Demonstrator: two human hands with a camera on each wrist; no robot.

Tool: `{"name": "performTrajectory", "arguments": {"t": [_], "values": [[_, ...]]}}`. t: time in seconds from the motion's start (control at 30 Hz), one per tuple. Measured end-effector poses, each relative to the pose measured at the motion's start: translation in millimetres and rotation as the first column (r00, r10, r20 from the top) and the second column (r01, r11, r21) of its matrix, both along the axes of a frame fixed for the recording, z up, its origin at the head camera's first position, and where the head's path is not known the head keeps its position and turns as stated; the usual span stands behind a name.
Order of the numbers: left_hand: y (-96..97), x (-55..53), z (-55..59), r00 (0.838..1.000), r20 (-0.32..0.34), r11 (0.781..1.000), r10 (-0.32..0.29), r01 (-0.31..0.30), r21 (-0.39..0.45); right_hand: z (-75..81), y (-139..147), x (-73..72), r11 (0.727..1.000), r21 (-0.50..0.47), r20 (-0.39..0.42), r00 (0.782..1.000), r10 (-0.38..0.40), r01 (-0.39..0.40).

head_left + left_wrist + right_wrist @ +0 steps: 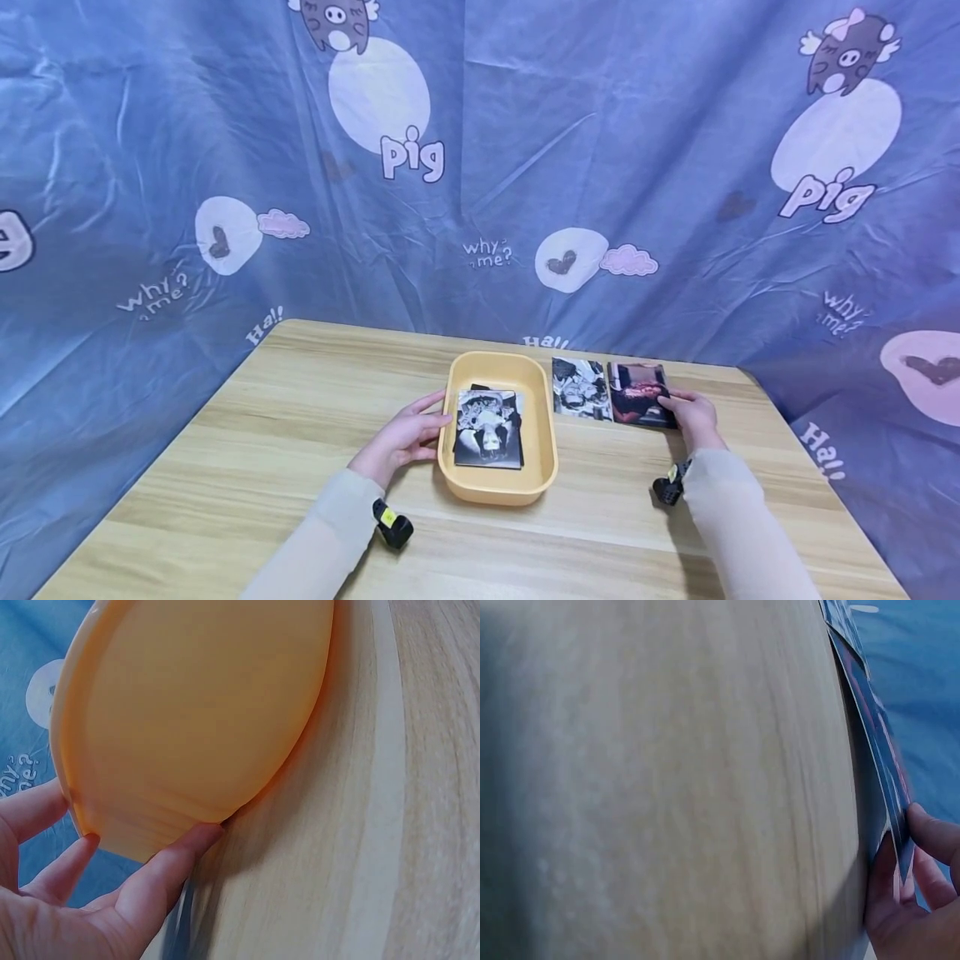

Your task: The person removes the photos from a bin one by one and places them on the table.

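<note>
A shallow yellow plastic bin [495,494] stands near the middle of the table. My left hand [401,437] holds its left side, thumb low on the outer wall and fingertips at the rim in the left wrist view. Inside the bin lies a small stack of photo cards, a black-and-white picture [487,429] on top. To the right, my right hand [692,414] pinches the near right corner of a dark colour photo card [637,392], thumb above and fingers beneath. That corner is raised off the table in the right wrist view. Beside it lies a black-and-white photo card [581,387].
The wooden table [247,467] ends at the back against a blue printed curtain [495,167]. Small black cameras are strapped to the left wrist [392,527] and the right wrist [670,483].
</note>
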State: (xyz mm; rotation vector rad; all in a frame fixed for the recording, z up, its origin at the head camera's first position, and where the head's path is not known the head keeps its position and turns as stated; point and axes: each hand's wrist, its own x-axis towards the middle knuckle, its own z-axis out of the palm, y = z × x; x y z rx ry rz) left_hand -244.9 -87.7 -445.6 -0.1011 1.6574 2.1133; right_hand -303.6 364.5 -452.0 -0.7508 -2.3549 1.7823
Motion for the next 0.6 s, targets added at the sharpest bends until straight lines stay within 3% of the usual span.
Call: {"name": "performTrajectory", "arguments": {"t": [0.23, 0.4, 0.5, 0.6], "values": [[-0.7, 0.3, -0.1, 1.0, -0.005, 1.0, -0.008, 0.008, 0.004, 0.9, -6.8, 0.0, 0.988, 0.156, 0.017, 1.0, -0.005, 0.002], [-0.5, 0.0, 0.3, 1.0, -0.005, 1.0, -0.002, 0.002, 0.003, 8.1, -9.3, 6.0, 0.98, 0.197, 0.035, 0.999, -0.002, -0.005], [-0.2, 0.1, 0.6, 1.0, -0.006, 1.0, -0.001, 0.001, 0.004, 15.7, -11.0, 10.1, 0.989, 0.147, 0.025, 1.0, -0.002, -0.002], [-0.2, 0.0, 0.5, 1.0, 0.001, 1.0, 0.0, 0.0, 0.004, 24.2, -13.3, 12.5, 1.0, 0.011, 0.001, 1.0, 0.024, -0.024]]}}
